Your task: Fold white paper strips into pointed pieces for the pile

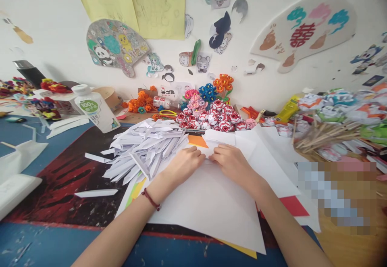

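The white bottle (96,109) bears the number "100"; on the white fan (302,33) stands red "囍"; the small white card (173,91) reads "喝开水".

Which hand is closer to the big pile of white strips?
Left. The left hand is just right of the pile; the right hand is farther right.

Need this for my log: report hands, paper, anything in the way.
Left hand and right hand close together at white paper, fingers curled, exact grip hidden. Paper's near part flat. Folded strips heaped beside left hand, possibly crowding it.
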The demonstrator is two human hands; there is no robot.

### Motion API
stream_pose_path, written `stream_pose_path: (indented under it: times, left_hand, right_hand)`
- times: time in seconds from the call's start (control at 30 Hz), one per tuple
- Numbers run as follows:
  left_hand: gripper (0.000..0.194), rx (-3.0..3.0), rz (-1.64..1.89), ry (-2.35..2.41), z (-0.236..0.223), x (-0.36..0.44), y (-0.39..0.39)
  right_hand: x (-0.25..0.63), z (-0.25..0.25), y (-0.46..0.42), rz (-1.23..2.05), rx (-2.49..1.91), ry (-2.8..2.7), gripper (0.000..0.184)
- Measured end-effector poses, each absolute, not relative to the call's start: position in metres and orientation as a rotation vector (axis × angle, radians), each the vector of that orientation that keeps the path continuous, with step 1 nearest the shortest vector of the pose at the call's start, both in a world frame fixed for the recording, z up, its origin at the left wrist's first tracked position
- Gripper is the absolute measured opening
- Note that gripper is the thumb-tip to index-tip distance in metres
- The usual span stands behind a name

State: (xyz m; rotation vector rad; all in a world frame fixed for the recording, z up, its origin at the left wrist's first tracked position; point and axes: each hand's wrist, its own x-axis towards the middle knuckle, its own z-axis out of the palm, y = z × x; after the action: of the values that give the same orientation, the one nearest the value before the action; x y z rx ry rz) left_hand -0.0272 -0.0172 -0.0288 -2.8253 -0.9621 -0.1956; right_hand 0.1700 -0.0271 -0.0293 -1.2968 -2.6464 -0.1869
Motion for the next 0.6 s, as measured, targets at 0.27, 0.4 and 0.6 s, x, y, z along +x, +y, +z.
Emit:
stream_pose_path:
  times: [0.27,0.4,0.6]
  left_hand:
    - [0.014,-2.853,-0.148,-0.906,-0.026,-0.028,-0.017]
    - [0.014,-2.862,-0.164,-0.93,-0.026,-0.028,-0.018]
    - [0.014,-2.886,-0.188,-1.031,-0.027,-0.03,-0.018]
  right_hand:
    - [0.162,-0.017,-0.037,-0.181,-1.427,-2.714,0.028]
    - [0.162,-0.017,-0.038,-0.144,-1.474,-2.692,0.032]
    - [0.162,-0.016,-0.042,-0.082,-1.632,-2.586,0.037]
